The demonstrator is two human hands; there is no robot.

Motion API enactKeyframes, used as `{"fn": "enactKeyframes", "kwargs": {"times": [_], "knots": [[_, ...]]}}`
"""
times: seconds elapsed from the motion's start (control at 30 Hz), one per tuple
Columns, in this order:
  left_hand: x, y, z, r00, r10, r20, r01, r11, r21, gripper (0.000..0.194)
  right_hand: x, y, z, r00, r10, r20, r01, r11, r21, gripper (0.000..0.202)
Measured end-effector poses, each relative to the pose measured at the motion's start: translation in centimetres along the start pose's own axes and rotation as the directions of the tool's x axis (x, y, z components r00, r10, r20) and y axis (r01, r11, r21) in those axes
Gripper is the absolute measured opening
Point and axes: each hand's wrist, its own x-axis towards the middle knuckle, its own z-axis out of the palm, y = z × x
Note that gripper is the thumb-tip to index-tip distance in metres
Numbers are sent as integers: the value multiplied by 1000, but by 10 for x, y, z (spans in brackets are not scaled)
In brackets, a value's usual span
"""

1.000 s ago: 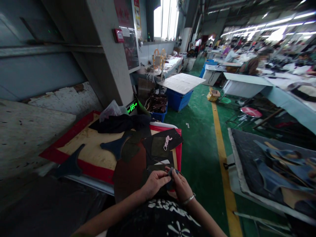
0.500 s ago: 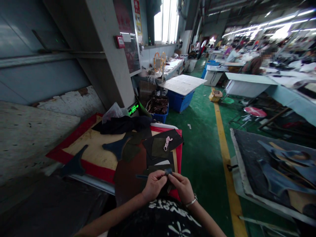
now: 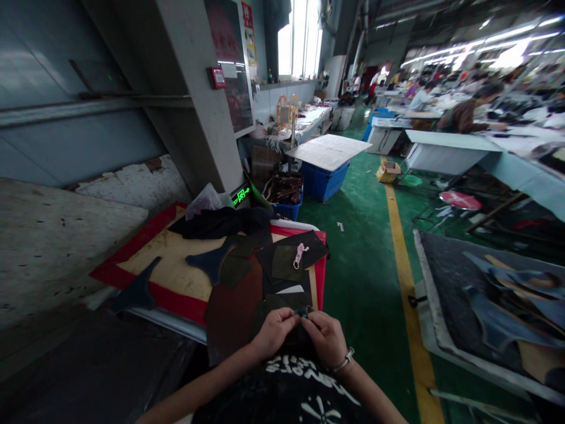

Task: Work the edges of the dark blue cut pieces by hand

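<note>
- the left hand (image 3: 274,331) and the right hand (image 3: 325,337) meet low in the view, close to the person's chest, fingertips turned toward each other.
- a small dark piece (image 3: 302,311) sits pinched between the two hands, just above the knuckles; both hands are closed narrowly on it, thumbs and forefingers gripping its edges. it is too small and dim to tell what it is made of.
- the piece lies between the hands, touching both, so neither hand is nearer; its long axis seems to run left to right, from one set of fingertips to the other.
- a bracelet (image 3: 344,360) circles the right wrist.
- just beyond the hands lies a big brown sheet (image 3: 232,306), and on it several dark cut shapes overlap.
- these rest on a board (image 3: 176,259) with a red border (image 3: 145,288), which reaches away to the left.
- a dark blue t-shaped cutout (image 3: 210,263) lies on the board's bare middle, well apart from the hands; another like it (image 3: 136,290) overlaps the red border at the left.
- a small pink cord (image 3: 300,254) rests on a black panel near the board's far right corner.
- a heap of dark cloth (image 3: 225,222) sits at the board's far edge.
- nothing stands between the hands and the sheet in front of them; the green floor (image 3: 362,277) runs along the right.
</note>
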Motion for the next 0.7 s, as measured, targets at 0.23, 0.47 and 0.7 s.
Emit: {"fn": "enactKeyframes", "kwargs": {"times": [0.23, 0.47, 0.7], "knots": [[-10, 4, 2, 988, 143, -63, -134, 983, 128, 32, -4, 9, 4, 908, 279, 312, -409, 752, 517, 40], [-16, 2, -2, 982, 188, -11, -184, 971, 150, 31, -3, 0, 5, 953, 161, 256, -247, 904, 348, 32], [-13, 0, -6, 992, -22, 127, 52, 970, -238, 36, -1, -3, 14, 994, 32, 108, -48, 989, 143, 24]]}}
